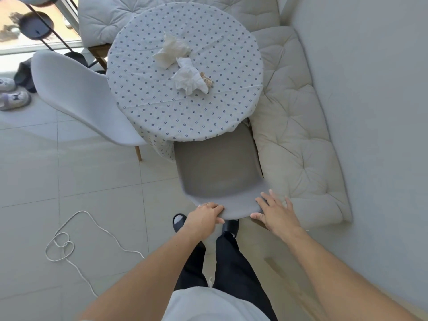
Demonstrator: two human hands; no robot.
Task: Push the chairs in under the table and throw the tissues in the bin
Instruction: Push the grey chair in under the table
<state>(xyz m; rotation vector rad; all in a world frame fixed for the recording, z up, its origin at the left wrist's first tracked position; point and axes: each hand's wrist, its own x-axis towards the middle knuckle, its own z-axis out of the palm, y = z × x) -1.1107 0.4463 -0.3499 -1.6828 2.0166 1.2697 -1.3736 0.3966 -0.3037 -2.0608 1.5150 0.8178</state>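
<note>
A round table [162, 107] with a dotted cloth stands ahead. Two crumpled white tissues lie on it, one [170, 50] further back and one [188, 77] nearer me. A grey chair [217, 167] stands right in front of me, its seat partly under the table's near edge. My left hand [205, 215] grips the top edge of its backrest. My right hand [275, 210] lies flat with spread fingers on the backrest's right corner. A second grey chair [78, 93] stands at the table's left, angled, its seat outside the table.
A cream cushioned bench [298, 144] runs along the wall right of the table and behind it. A white cord [69, 242] lies looped on the tiled floor at left. Slippers [14, 96] sit by the window. My feet are just behind the chair.
</note>
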